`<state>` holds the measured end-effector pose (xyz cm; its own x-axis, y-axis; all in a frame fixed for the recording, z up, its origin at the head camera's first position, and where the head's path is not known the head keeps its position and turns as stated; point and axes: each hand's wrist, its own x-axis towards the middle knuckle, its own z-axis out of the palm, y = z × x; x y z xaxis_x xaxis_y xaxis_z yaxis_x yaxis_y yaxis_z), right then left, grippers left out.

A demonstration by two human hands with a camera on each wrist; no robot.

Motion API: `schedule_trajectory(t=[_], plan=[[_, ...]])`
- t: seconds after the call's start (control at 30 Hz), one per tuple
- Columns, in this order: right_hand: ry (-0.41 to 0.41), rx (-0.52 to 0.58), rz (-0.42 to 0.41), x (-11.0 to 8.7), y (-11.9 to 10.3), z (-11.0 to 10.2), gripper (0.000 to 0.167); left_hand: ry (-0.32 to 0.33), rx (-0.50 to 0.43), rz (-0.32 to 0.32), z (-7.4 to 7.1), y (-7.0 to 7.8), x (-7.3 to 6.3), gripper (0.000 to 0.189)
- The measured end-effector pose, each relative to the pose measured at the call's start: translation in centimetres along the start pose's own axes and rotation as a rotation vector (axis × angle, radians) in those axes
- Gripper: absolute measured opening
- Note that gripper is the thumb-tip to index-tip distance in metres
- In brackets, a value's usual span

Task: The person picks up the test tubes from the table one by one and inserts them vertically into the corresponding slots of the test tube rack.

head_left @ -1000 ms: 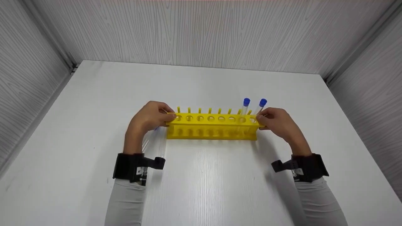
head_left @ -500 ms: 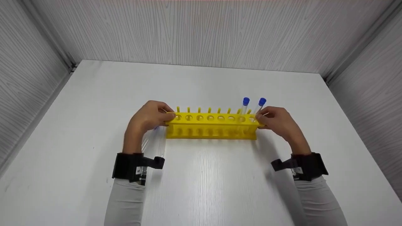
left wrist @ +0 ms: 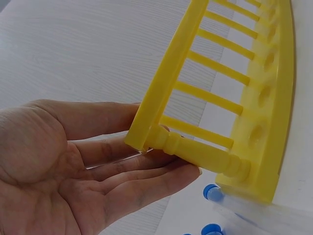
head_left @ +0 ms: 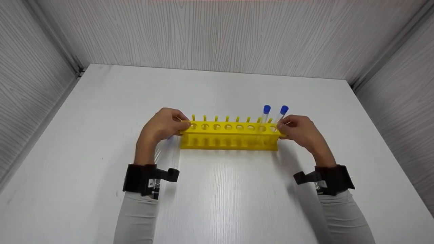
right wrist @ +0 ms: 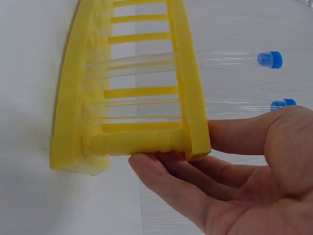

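Note:
A yellow test tube rack [head_left: 230, 133] stands on the table, its row of round holes facing up. My left hand [head_left: 163, 124] grips its left end, thumb on the top bar and fingers against the end post [left wrist: 200, 152]. At the opposite end my right hand [head_left: 299, 131] holds the rack the same way, with fingertips touching the other end post [right wrist: 137, 143]. Two clear test tubes with blue caps, one cap [head_left: 267, 109] and another cap [head_left: 284, 109], stand in the two rightmost holes. Their glass passes down through the rack in the right wrist view.
Several more clear tubes lie on the table left of the rack, partly hidden by my left arm; a blue cap [left wrist: 213, 193] shows beside the rack's base. Grey wood-grain panels [head_left: 217, 37] bound the white table [head_left: 223, 200] at the back and sides.

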<state>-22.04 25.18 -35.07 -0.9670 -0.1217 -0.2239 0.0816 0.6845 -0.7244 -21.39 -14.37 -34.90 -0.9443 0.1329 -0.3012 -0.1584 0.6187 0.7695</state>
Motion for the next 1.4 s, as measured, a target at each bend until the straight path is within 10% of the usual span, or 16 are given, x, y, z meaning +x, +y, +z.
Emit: schedule_trajectory(t=[0.6, 1.07, 1.4], plan=[[-0.001, 0.015, -0.010, 0.1, 0.1, 0.1, 0.033, 0.046, -0.033, -0.025, -1.5, -0.4, -1.0, 0.032], [0.002, 0.013, 0.013, 0.0, -0.1, 0.0, 0.035, 0.285, 0.105, -0.108, -2.5, -2.3, -1.4, 0.033], [0.009, -0.017, 0.004, -0.1, -0.1, 0.1, 0.038, 0.254, 0.182, -0.166, -2.5, -3.4, -0.8, 0.037]])
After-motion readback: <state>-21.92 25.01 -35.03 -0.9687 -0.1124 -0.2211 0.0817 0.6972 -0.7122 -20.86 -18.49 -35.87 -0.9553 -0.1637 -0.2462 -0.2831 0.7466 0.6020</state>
